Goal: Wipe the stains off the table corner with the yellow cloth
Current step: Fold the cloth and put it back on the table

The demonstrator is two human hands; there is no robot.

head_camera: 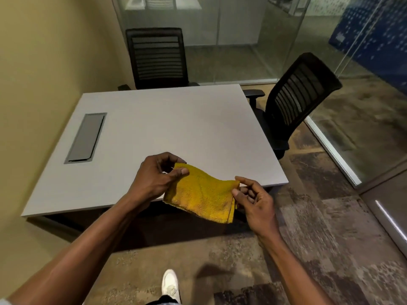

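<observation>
A folded yellow cloth hangs stretched between both hands, above the near edge of the grey table. My left hand pinches the cloth's upper left corner between thumb and fingers. My right hand pinches its right edge. The table's near right corner lies just right of my right hand. No stains stand out on the tabletop from here.
A grey cable hatch is set into the table's left side. One black office chair stands behind the table, another at its right. A beige wall runs on the left, glass partitions at the back and right. My white shoe is on the carpet.
</observation>
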